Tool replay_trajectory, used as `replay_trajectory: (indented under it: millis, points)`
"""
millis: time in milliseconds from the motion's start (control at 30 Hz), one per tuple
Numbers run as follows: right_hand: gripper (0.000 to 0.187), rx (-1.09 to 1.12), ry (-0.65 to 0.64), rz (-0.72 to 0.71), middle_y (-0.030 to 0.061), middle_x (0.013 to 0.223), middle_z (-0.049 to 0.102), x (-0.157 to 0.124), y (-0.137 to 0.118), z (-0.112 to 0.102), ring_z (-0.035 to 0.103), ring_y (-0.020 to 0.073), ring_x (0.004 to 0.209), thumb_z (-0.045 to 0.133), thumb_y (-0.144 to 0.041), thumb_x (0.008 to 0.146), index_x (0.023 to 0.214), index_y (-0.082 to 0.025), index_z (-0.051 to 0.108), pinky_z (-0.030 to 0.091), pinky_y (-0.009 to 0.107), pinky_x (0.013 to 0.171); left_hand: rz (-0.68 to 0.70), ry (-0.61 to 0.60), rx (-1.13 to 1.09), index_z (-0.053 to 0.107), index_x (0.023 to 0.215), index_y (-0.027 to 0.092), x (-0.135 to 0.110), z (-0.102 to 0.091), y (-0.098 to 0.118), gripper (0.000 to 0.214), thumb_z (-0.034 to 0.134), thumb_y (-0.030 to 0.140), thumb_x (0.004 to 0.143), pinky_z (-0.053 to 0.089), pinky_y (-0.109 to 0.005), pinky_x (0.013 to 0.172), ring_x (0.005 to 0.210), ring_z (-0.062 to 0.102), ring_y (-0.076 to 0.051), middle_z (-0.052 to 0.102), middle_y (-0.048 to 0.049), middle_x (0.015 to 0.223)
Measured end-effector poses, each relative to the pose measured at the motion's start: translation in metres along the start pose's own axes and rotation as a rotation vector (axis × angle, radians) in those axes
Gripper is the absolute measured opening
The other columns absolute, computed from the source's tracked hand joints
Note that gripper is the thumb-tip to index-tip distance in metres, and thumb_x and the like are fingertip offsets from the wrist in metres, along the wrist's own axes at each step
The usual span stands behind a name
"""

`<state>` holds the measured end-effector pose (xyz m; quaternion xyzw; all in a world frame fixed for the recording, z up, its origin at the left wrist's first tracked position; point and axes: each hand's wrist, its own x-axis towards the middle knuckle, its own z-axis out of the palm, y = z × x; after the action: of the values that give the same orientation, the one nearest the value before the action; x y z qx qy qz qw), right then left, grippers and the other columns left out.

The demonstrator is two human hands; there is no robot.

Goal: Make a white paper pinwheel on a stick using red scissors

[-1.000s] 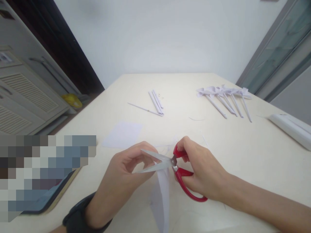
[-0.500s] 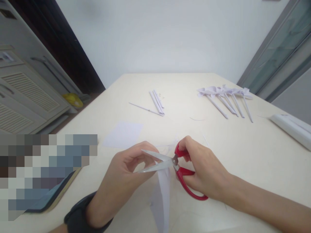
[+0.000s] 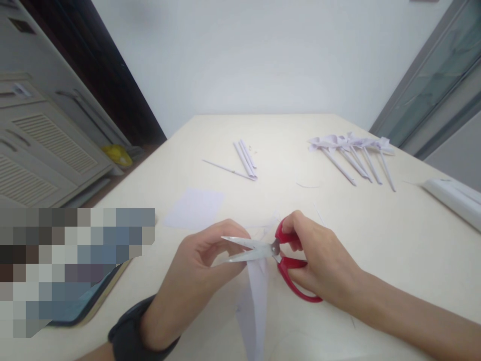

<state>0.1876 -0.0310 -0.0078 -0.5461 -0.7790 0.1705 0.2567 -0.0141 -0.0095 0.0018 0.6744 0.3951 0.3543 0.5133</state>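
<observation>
My right hand (image 3: 319,255) grips a pair of scissors (image 3: 274,249) by its red handles, thumb and fingers through the loops. The blades point left, parted a little, and cross in front of my left hand (image 3: 214,265). That hand pinches a folded piece of white paper (image 3: 256,306), which hangs down below the blades. My left fingertips are partly hidden behind the blades. Whether the edges touch the paper I cannot tell. A black band (image 3: 141,331) circles my left wrist.
Beyond my left hand lies a white paper square (image 3: 195,206). Rolled paper sticks (image 3: 245,159) rest farther back. Several paper pinwheels (image 3: 349,150) lie at the back right, near a white packet (image 3: 456,200). At the left is a blurred-out tablet-like object (image 3: 90,281). Thin paper scraps (image 3: 308,186) are scattered about.
The scissor blades have closed partway, narrowing the gap between them. Both hands keep their holds. The whole view has shifted slightly.
</observation>
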Motion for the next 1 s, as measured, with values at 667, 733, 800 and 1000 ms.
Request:
replay_trajectory:
  millis: [667, 733, 800, 1000]
  points:
    - [0.031, 0.281, 0.006, 0.111, -0.0061, 0.074, 0.05, 0.008, -0.003, -0.008, 0.044, 0.0114, 0.063, 0.053, -0.005, 0.065, 0.082, -0.025, 0.037, 0.038, 0.024, 0.056, 0.111, 0.005, 0.061, 0.057, 0.078, 0.022, -0.003, 0.001, 0.0, 0.008, 0.055, 0.017, 0.083, 0.04, -0.024, 0.071, 0.077, 0.052, -0.014, 0.054, 0.0006, 0.078]
    - [0.03, 0.314, 0.007, 0.13, -0.0063, 0.075, 0.05, 0.009, -0.001, -0.007, 0.043, 0.0112, 0.063, 0.053, -0.006, 0.066, 0.081, -0.025, 0.037, 0.038, 0.024, 0.057, 0.135, 0.023, 0.07, 0.057, 0.079, 0.023, -0.003, 0.0, 0.0, 0.009, 0.053, 0.016, 0.084, 0.04, -0.025, 0.074, 0.079, 0.053, -0.014, 0.055, 0.0005, 0.079]
    - [0.028, 0.357, 0.009, 0.152, -0.0064, 0.075, 0.051, 0.01, 0.0, -0.007, 0.043, 0.0108, 0.062, 0.054, -0.007, 0.068, 0.08, -0.025, 0.037, 0.037, 0.024, 0.058, 0.167, 0.05, 0.055, 0.056, 0.08, 0.023, -0.003, 0.0, -0.001, 0.011, 0.052, 0.014, 0.084, 0.04, -0.026, 0.077, 0.082, 0.053, -0.014, 0.055, 0.0003, 0.081]
    - [0.02, 0.631, -0.059, 0.237, -0.005, 0.077, 0.054, 0.011, 0.003, -0.008, 0.049, 0.0113, 0.066, 0.056, -0.018, 0.076, 0.08, -0.024, 0.037, 0.039, 0.025, 0.061, 0.175, 0.158, -0.018, 0.055, 0.072, 0.022, 0.0, 0.0, 0.002, 0.014, 0.053, 0.011, 0.081, 0.041, -0.028, 0.083, 0.097, 0.056, -0.018, 0.06, -0.0018, 0.096]
